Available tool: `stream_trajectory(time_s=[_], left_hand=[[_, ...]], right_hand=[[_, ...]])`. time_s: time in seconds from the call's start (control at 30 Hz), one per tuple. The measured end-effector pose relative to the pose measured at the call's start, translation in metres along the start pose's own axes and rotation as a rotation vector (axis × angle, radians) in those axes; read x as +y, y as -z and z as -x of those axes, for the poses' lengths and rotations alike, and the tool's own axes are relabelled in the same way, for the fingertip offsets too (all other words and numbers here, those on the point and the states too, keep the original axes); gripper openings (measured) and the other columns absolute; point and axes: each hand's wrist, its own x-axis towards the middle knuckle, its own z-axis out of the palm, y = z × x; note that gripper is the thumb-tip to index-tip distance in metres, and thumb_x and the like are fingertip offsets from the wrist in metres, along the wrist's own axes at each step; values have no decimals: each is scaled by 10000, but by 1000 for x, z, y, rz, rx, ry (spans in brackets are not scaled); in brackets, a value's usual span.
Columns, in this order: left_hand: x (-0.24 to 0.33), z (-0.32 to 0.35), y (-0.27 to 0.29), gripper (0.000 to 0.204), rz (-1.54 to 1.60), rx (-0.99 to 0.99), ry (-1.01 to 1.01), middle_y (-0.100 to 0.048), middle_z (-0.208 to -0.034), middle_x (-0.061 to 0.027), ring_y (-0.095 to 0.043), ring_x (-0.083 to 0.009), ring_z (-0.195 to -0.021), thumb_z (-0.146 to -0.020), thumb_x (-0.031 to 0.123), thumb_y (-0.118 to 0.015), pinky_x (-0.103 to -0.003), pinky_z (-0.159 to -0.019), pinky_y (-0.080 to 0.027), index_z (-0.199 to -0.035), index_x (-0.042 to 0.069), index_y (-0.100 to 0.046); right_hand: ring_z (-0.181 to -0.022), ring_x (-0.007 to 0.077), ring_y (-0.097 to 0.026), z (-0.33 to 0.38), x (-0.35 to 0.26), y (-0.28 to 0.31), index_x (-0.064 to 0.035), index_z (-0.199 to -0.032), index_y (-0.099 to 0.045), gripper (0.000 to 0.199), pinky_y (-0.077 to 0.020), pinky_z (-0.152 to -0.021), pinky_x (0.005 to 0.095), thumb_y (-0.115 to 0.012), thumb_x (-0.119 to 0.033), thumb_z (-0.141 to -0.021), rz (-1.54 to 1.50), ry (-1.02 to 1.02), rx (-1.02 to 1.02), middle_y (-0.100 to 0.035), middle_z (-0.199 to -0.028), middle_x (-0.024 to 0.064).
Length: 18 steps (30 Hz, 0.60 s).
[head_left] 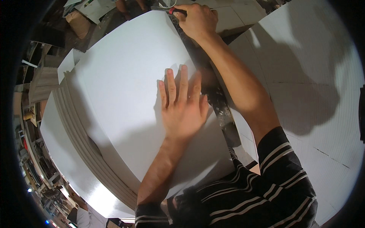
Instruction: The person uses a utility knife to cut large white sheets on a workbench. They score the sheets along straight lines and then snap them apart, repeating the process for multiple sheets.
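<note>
My left hand (184, 116) lies flat on a large smooth white board (121, 76), fingers spread and pointing away from me. At the board's far right corner, my right hand (198, 21) is closed around the red-and-black handle of a bladed hand tool (177, 11). Its flat grey blade points left, by the board's far edge. Whether the blade touches the board I cannot tell. Under the board and to its left shows a stack of more white boards (81, 131), their edges layered.
To the right stands a wide stack of pale sheets (304, 87) with many thin edges, shadowed in part. A dark gap (222, 114) with scraps runs between it and the board. Far left are a brown bag (78, 24) and cluttered shelving. Another person's legs (121, 7) show at the top.
</note>
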Motion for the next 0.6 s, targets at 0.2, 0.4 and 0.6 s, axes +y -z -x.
stream_trajectory(time_s=[0.2,0.4,0.6], left_hand=[[0,1,2,592,15,-6,-7,-390,-1638,-145,-311,-448,-1516,-893,275,-691,-616,-1221,-248,-1464,147,-596],[-2,-2,10,611,4,23,-35,-444,-1604,-155,-347,-426,-1506,-899,254,-693,-579,-1229,-258,-1484,126,-572],[-22,-6,7,550,-3,124,58,-526,-1526,-182,-446,-381,-1452,-912,245,-708,-523,-1219,-315,-1423,74,-598]], right_hand=[[-945,272,-670,-18,-5,-13,-296,-1056,-810,180,-417,-943,530,-764,-380,-903,7,17,40,-758,-937,53],[-1025,338,-712,-41,50,-45,-272,-1197,-767,344,-526,-860,501,-666,-480,-942,12,-213,-228,-763,-1075,108],[-1065,300,-698,96,166,-70,-11,-1188,-742,344,-545,-940,433,-717,-254,-946,-143,-396,-1154,-724,-1207,210]])
